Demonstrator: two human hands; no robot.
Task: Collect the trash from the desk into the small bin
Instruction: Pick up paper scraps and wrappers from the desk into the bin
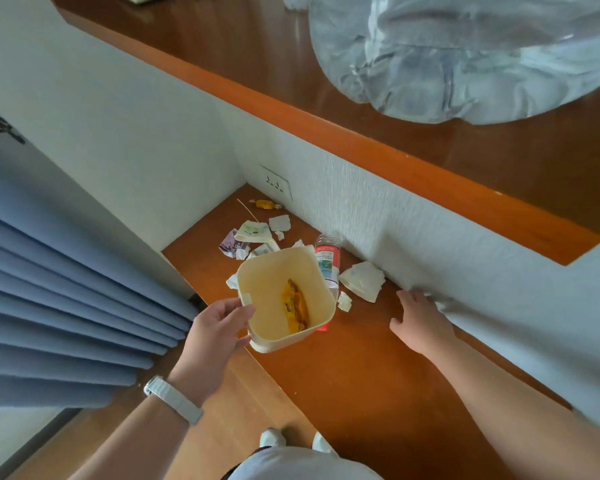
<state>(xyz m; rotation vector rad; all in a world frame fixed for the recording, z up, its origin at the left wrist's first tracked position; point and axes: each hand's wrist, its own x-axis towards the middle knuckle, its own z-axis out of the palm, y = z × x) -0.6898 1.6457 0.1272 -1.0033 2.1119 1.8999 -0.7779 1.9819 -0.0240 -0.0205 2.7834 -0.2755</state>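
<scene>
A small cream bin (284, 299) is held at the centre of the frame by the left hand (212, 336), whose grip is closed on the bin's near left rim, thumb over the edge and fingers under the outer wall. The bin is tilted so that its open mouth faces the camera, and an orange and yellow wrapper (296, 304) is seen lying inside on its bottom. The bin is held over the orange-brown table (361, 358), which runs from the centre of the frame to the lower right.

The right hand (420, 320) is seen right of centre, palm down and fingers spread, with nothing held in its grip; its fingertips are near the base of the white wall (430, 237), and whether the palm touches the table cannot be told.

Trash is scattered on the table above and to the right of the bin: a plastic bottle (328, 261) with a red and white label lies just behind the bin's right wall, a crumpled white paper (362, 280) lies just right of the bottle, and a small white scrap (344, 301) sits below it. Further up, paper wrappers (253, 233) and a yellow candy (264, 204) lie near a wall socket (276, 182). Blue curtains (66, 306) fill the left of the frame.
</scene>
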